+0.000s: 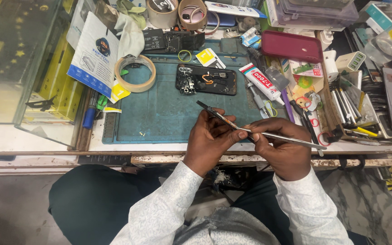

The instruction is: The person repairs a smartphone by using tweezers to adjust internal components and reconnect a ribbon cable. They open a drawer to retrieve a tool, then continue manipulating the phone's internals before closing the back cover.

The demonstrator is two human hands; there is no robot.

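Two hands, left (209,136) & right (280,147), pinching thin phone panel (255,130) edge-on above bench (114,144) w/ opened phone (206,80) on mat (159,109), for inspection.

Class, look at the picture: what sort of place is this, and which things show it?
Probably a phone repair bench: an opened phone on a teal work mat, a glue tube, tape rolls.

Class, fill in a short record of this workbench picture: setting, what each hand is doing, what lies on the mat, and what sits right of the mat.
Setting: cluttered bench with a teal work mat
Left hand: grips the thin phone panel seen edge-on
Right hand: pinches the same panel
On mat: opened phone, tape roll
Right of mat: glue tube, maroon phone case
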